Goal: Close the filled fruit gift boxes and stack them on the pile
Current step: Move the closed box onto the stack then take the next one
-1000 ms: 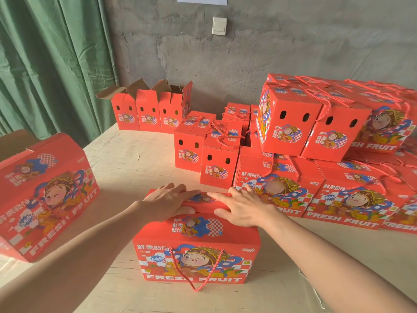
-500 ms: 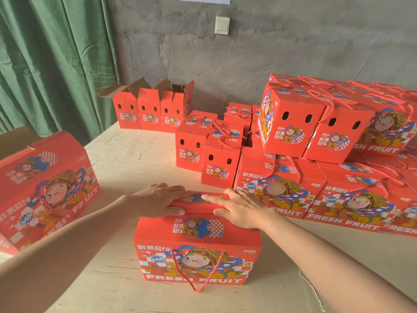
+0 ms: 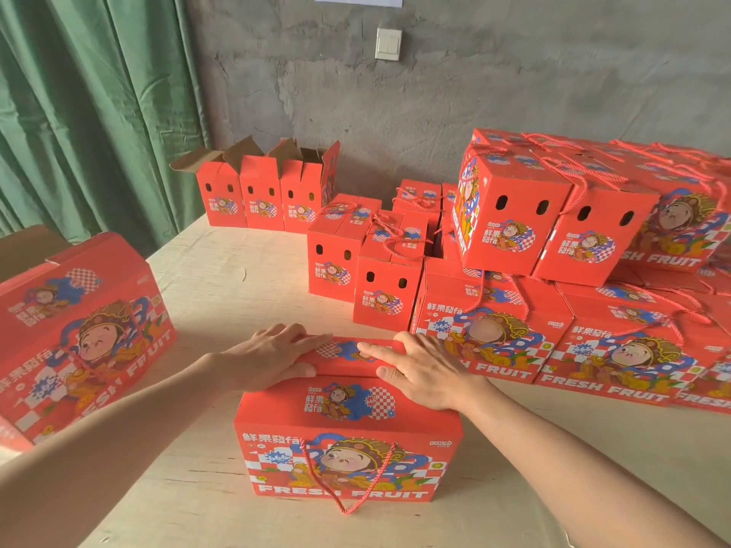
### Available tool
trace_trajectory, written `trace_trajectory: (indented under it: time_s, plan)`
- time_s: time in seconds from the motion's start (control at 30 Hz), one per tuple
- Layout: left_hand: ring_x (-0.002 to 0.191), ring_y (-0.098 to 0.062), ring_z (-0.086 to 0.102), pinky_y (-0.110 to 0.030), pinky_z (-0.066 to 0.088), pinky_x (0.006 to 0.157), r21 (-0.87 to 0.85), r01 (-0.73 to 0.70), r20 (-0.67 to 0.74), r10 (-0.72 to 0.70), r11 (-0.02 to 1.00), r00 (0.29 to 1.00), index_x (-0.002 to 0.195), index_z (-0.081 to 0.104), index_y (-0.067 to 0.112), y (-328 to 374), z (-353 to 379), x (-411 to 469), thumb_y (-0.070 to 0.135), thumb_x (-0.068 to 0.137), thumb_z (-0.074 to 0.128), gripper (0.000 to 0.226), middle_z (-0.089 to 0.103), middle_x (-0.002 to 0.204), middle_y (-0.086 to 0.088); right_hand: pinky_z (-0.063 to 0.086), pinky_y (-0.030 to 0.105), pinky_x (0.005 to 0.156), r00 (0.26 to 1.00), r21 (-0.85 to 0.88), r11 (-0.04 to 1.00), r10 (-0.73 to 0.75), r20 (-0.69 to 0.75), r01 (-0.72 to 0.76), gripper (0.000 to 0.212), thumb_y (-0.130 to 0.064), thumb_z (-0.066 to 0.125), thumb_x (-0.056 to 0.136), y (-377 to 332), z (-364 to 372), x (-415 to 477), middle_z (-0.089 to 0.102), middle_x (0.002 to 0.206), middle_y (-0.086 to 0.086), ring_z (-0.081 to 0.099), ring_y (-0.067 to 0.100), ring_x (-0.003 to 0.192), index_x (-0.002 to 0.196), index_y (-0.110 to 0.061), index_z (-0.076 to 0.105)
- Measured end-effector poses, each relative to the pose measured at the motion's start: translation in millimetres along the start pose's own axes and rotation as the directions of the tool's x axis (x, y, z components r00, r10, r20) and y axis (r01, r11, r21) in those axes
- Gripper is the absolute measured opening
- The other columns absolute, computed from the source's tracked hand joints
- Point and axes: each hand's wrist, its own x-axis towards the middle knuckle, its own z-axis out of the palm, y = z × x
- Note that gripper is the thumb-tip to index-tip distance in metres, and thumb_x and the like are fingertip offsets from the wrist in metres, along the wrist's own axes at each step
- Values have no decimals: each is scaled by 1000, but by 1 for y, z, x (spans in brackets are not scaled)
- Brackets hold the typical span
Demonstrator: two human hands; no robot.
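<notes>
Item: red fruit gift box [image 3: 348,441], printed "FRESH FRUIT", standing upright at the near centre of the pale wooden table [image 3: 221,278]. Top flaps are folded down. A red rope handle [image 3: 343,482] hangs loose over the near face.

Hands: left hand [image 3: 269,357] and right hand [image 3: 423,369] both lie flat on the box's top, fingers straight and pointing inward, fingertips near each other but apart, and thumbs along the near edge of the top flap. Neither hand grips anything.

Pile: closed boxes [image 3: 553,342] of the same design stacked to the right and far right, with an upper tier [image 3: 514,219] resting on the lower one.

Also present: three open-flapped boxes [image 3: 261,195] in a row at the far left by the grey wall; one large box [image 3: 79,330] at the left edge, tilted; a green curtain [image 3: 91,104] on the left; a white wall switch [image 3: 388,43].
</notes>
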Motion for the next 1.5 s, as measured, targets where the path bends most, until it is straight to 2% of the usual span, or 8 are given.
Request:
trace_trajectory:
  time_s: [0.2,0.33,0.47,0.83,1.0,1.13,1.37,1.5]
  plan:
    - [132,-15,26,-43,12,114,-73,95,-16,-96,993,995,146,2,48,4,2,3,83,53,-33,106,33,136,7,22,46,108,1000,-9,1000,-2,21,2,47,-60,15,95,0,2,1,29,140,8,28,26,129,140,-60,0]
    - [143,-10,9,-50,-11,115,-51,92,-46,-94,994,994,150,2,39,7,4,3,82,56,-31,108,26,147,9,1,50,115,999,1,1000,-28,37,28,48,-60,12,96,1,4,3,-3,159,-1,-3,21,145,135,-60,-15]
    - [146,-11,-1,-44,-11,116,16,50,20,-50,999,999,149,-7,35,4,6,4,82,61,-21,102,14,155,8,-16,45,113,998,36,999,-34,55,32,43,-58,9,96,0,10,2,-19,157,-4,-18,21,144,128,-64,-20]
    - [140,-14,-29,-49,-25,109,-20,150,-7,-150,989,989,144,-16,41,10,18,6,60,89,-2,60,-9,158,13,-17,48,114,995,42,999,-36,89,33,44,-60,9,95,2,12,7,-23,156,-6,-23,20,143,129,-64,-18]
    - [135,-21,-36,-53,-27,105,90,120,-35,-117,989,993,134,-33,40,31,14,0,60,70,-26,67,-34,149,10,-24,47,110,992,33,996,-89,87,86,45,-58,12,97,-6,12,-3,-31,151,-11,-32,20,139,130,-65,-17]
    - [135,-9,-35,-39,-21,112,-97,110,-77,-118,989,990,133,-31,45,57,29,-5,50,96,-2,47,-31,148,21,-19,44,111,992,10,994,-112,53,111,45,-57,16,97,-10,12,-2,-23,154,-12,-25,16,142,133,-62,-12]
    - [143,-8,-17,-38,-23,110,-96,226,-144,-238,969,961,151,0,29,87,26,-17,46,101,8,54,-11,157,12,-13,45,113,995,133,986,-104,-5,103,40,-44,26,101,10,9,0,-4,156,-16,-9,14,146,136,-60,13]
    - [146,-16,-7,-40,-19,113,-166,286,-211,-318,944,924,150,5,25,138,42,-26,58,87,-14,74,-6,156,7,22,38,110,1000,187,982,31,-2,-30,39,-51,26,99,32,5,-3,29,151,0,23,19,139,136,-62,18]
